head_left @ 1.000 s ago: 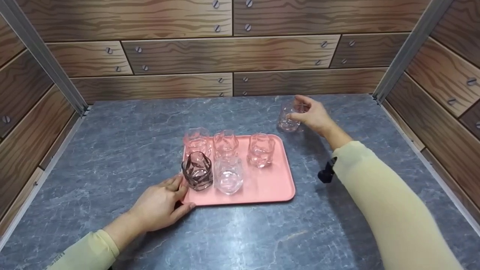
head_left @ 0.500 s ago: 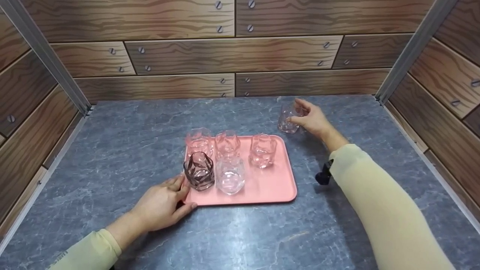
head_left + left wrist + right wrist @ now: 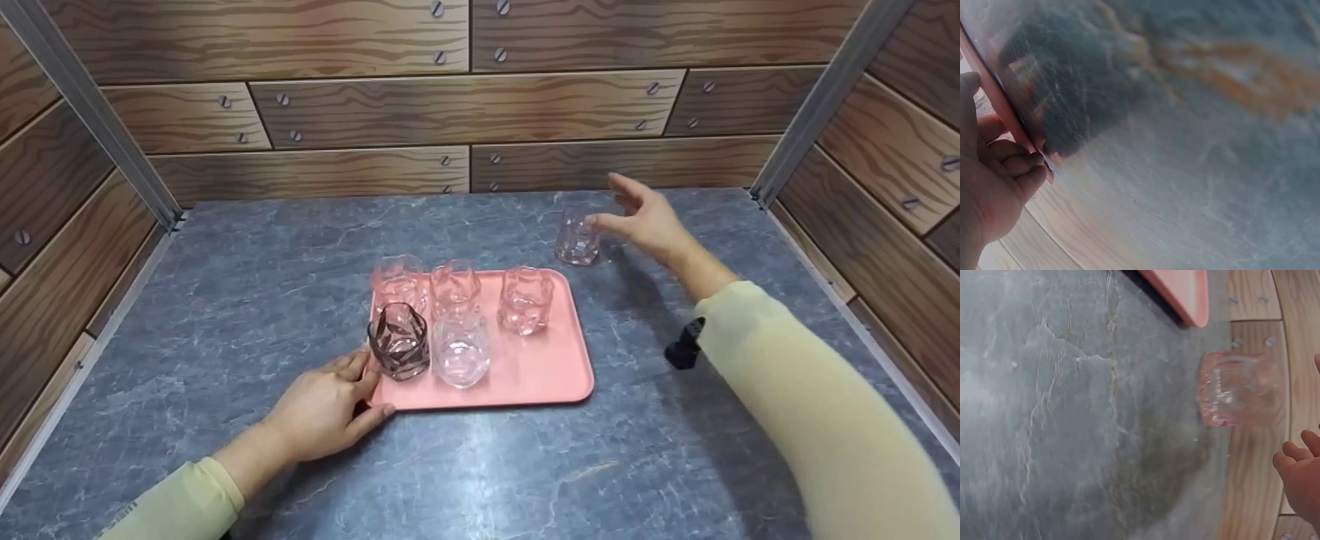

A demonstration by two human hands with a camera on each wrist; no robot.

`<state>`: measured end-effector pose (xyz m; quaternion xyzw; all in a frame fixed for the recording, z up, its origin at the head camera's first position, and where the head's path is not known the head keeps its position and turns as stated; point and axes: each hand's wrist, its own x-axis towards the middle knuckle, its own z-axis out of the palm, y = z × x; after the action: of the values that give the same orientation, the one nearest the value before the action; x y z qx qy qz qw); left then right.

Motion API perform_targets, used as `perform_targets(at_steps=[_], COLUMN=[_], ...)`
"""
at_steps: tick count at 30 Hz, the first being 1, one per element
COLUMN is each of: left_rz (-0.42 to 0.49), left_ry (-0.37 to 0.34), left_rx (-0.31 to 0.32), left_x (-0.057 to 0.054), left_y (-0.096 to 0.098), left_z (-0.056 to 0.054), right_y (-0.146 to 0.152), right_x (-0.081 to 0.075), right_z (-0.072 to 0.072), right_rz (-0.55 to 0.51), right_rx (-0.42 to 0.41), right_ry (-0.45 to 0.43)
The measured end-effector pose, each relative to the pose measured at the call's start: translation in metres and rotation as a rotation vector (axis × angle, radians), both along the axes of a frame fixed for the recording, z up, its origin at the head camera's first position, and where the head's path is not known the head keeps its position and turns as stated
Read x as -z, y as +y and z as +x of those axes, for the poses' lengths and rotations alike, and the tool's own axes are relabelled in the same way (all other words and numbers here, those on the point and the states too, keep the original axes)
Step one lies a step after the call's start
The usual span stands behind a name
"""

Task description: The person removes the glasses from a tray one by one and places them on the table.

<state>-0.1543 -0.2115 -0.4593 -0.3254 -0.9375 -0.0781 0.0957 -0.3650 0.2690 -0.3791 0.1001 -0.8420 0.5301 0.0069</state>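
Note:
My left hand (image 3: 319, 412) grips the left front corner of a pink tray (image 3: 540, 379); the left wrist view shows fingers (image 3: 1022, 163) curled at the tray's edge. Near that hand on the tray stands a dark tinted drinking glass (image 3: 400, 341), with a clear glass (image 3: 460, 356) to its right. Three pinkish glasses line the tray's back: a left one (image 3: 400, 285), a middle one (image 3: 455, 289) and a right one (image 3: 526, 300). Beyond the tray's back right corner a pinkish clear glass (image 3: 576, 241) stands upright on the table. My right hand (image 3: 652, 225) is spread just right of it, holding nothing.
The grey marbled table (image 3: 262, 285) is walled by wood-patterned panels (image 3: 450, 112) at back and sides, with metal posts (image 3: 825, 105) in the corners. A black device (image 3: 682, 346) hangs at my right wrist.
My right hand has let go of the pinkish clear glass and drawn back up and to the right. That glass stays on the table. My left hand keeps its grip on the tray.

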Motion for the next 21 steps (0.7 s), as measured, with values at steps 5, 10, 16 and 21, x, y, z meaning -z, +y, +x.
perform_targets(at_steps=[5, 10, 16, 21], left_rz=[-0.007, -0.011, -0.004, -0.001], left_ry=[-0.017, -0.034, -0.030, -0.013], left_rx=[-0.003, -0.013, -0.020, -0.012], left_x=[0.000, -0.001, -0.001, -0.001], left_y=[0.000, 0.001, 0.001, 0.001], left_z=[0.000, 0.000, 0.000, 0.000], right_y=[-0.007, -0.022, -0.041, -0.053], right_x=[-0.011, -0.007, 0.009, 0.026], right_z=[0.017, 0.037, 0.060, 0.075], right_rz=[-0.026, -0.074, -0.126, -0.133], right_rx=[-0.052, -0.127, -0.195, -0.200], right_ry=[0.059, 0.086, 0.042, 0.016])
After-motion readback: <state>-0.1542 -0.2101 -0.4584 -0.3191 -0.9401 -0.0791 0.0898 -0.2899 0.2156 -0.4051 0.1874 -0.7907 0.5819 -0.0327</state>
